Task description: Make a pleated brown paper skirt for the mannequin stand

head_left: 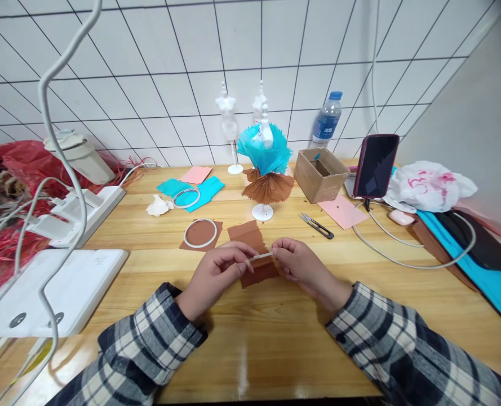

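Note:
A short, thin white strip (262, 256) is stretched between my two hands, above a brown piece of paper or cloth (250, 235) with zigzag edges. My left hand (221, 269) pinches its left end, and my right hand (297, 260) pinches the right end. Left of them, a white ring (186, 239) lies on a brown square (202, 232). Behind my hands stands a small white mannequin (265, 133) dressed in a ruffled blue top (254, 148) and a brown skirt (269, 188). Snips (316, 225) lie to the right.
Blue pieces (210, 190) with another ring (186, 198) lie at back left. A cardboard box (321, 179), a bottle (327, 119), a phone (376, 166) and a looping cable (385, 264) are on the right. A power strip (93, 217) and white device (60, 287) occupy the left.

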A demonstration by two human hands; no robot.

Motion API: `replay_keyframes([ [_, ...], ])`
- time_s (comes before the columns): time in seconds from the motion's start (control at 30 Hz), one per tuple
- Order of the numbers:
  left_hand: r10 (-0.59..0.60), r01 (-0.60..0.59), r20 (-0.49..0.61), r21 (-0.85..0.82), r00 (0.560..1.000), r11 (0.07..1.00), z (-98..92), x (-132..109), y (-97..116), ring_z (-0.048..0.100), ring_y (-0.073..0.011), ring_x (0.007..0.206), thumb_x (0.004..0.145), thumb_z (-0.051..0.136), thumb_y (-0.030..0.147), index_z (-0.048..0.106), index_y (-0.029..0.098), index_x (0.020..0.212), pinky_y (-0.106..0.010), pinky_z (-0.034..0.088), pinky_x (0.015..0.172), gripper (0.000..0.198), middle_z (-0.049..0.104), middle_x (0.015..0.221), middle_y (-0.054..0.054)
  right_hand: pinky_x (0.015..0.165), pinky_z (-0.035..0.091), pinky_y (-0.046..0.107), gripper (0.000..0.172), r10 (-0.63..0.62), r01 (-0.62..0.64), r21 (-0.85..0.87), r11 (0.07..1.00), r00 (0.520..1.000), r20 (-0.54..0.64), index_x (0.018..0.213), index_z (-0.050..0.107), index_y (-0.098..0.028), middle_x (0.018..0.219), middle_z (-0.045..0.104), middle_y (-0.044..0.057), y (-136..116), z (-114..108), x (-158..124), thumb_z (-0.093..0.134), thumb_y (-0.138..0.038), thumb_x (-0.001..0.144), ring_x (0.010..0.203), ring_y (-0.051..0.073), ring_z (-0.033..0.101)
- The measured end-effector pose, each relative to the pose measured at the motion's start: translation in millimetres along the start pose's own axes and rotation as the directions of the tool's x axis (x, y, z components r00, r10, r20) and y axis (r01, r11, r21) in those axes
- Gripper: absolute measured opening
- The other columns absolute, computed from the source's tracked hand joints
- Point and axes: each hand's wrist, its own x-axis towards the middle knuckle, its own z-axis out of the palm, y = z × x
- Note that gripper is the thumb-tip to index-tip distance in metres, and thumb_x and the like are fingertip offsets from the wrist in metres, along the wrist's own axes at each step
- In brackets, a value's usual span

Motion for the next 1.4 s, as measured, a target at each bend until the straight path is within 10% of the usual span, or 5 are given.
replay_keyframes([
  [0.2, -0.205, 0.179, -0.022, -0.401, 0.979, 0.899, 2.7, 2, -13, 0.063, -0.0225, 0.101, 0.078, 0.067, 0.027, 0.074, 0.018, 0.068, -0.031, 0.043, 0.093, 0.014, 0.074, 0.099, -0.007, 0.032, 0.020, 0.016, 0.016, -0.023, 0.019, -0.050, 0.999, 0.996, -0.082, 0.069, 0.049, -0.020, 0.045, 0.035, -0.012, -3, -3, 3, 0.059, -0.032, 0.066, 0.036, 0.003, 0.025],
  [0.9, -0.319, 0.304, 0.101, -0.656, 0.942, 0.690, -4.3, 5, -21, 0.065, -0.0224, 0.105, 0.076, 0.067, 0.020, 0.073, 0.012, 0.069, -0.030, 0.049, 0.094, 0.012, 0.073, 0.108, -0.014, 0.033, 0.032, 0.014, 0.017, -0.236, 0.232, -0.041, 0.972, 0.945, -0.227, 0.075, 0.048, -0.019, 0.068, 0.063, -0.001, -13, -34, 18, 0.060, -0.031, 0.069, 0.046, 0.007, 0.053],
  [1.13, -0.337, 0.367, 0.172, -0.626, 0.926, 0.688, 1.8, 14, -36, 0.065, -0.0264, 0.106, 0.073, 0.070, 0.021, 0.071, 0.012, 0.067, -0.034, 0.049, 0.095, 0.011, 0.073, 0.105, -0.016, 0.064, 0.057, 0.031, 0.020, -0.698, 0.661, -0.306, 0.685, 0.475, -0.537, 0.082, 0.045, -0.022, 0.092, 0.069, 0.006, -67, -74, 49, 0.060, -0.034, 0.078, 0.074, 0.017, 0.070],
  [1.3, -0.293, 0.343, 0.188, -0.643, 0.938, 0.685, 0.5, 17, -44, 0.066, -0.0260, 0.104, 0.073, 0.070, 0.022, 0.070, 0.011, 0.069, -0.035, 0.048, 0.094, 0.012, 0.073, 0.107, -0.016, 0.067, 0.054, 0.033, 0.012, -0.858, 0.436, -0.742, 0.509, 0.188, -0.478, 0.087, 0.050, -0.021, 0.089, 0.069, 0.009, -106, -95, 82, 0.053, -0.031, 0.082, 0.075, 0.019, 0.067],
  [1.4, -0.290, 0.349, 0.201, -0.645, 0.936, 0.680, -1.4, 18, -46, 0.067, -0.0244, 0.101, 0.072, 0.071, 0.022, 0.071, 0.011, 0.069, -0.033, 0.049, 0.092, 0.011, 0.073, 0.107, -0.016, 0.073, 0.050, 0.035, 0.017, -0.918, 0.246, -0.885, 0.395, 0.152, -0.367, 0.093, 0.060, -0.018, 0.090, 0.069, 0.009, -119, -108, 94, 0.047, -0.025, 0.084, 0.077, 0.020, 0.065],
])
